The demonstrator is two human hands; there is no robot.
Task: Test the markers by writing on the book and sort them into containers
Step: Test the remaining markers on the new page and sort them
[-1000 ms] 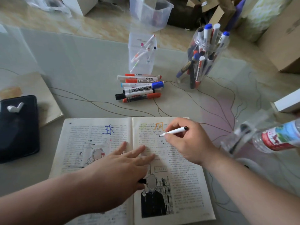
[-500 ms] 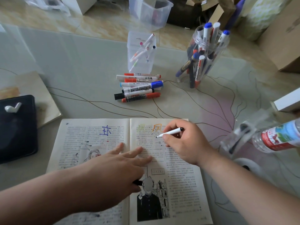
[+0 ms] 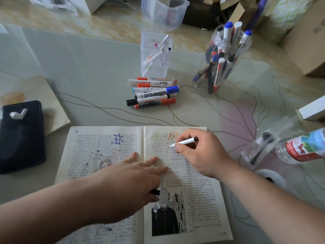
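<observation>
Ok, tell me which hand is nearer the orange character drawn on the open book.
Right. The right hand is just beside the orange character; the left hand lies flat lower on the book.

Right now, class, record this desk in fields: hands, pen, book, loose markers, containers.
Left hand: flat on book, fingers straight
Right hand: grips thin white pen
Pen: tip at right page
Book: open, blue and orange test marks
Loose markers: heap beyond book
Containers: square tub of thin pens; round jar of thick markers
</observation>
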